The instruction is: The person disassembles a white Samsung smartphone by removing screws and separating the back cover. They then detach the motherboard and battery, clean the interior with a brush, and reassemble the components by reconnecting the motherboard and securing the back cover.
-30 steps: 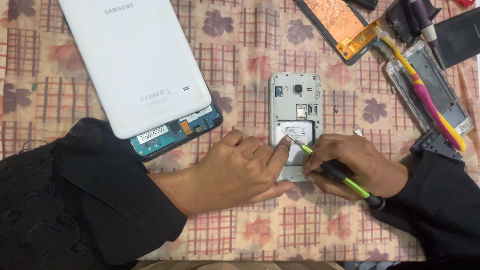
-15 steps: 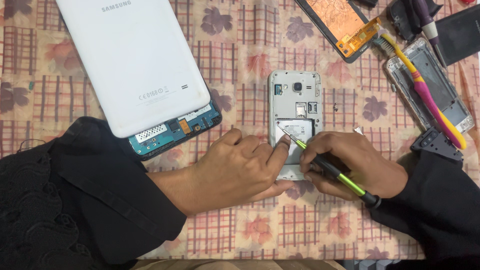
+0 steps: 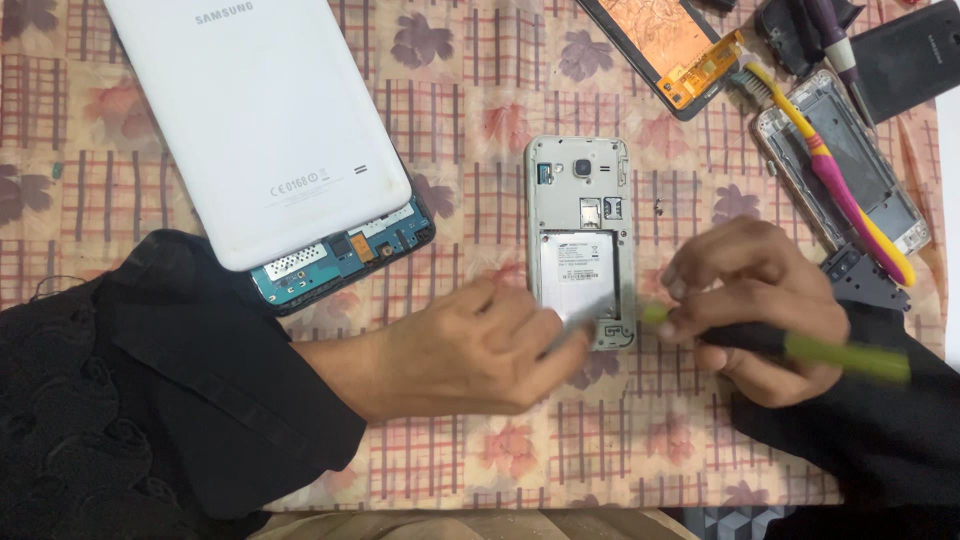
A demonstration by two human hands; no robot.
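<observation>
Phone [image 3: 580,240], back cover off, lies face down mid-table between my hands: light, stiff, slippery, with fragile innards, so I'd grip its side edges. My left hand [image 3: 470,350] rests fingertips at its near corner, holding nothing; my right hand [image 3: 760,305] pinches a green-and-black screwdriver [image 3: 800,345]. White label sits on its battery; white tablet [image 3: 260,120] far left.

Pretty even, soft indoor light, no harsh shadows. Both hands are motion-blurred, the right hand [image 3: 765,305] and its screwdriver [image 3: 800,345] worst. White tablet back [image 3: 250,120] at 10 o'clock looks bright, slightly glary.
</observation>
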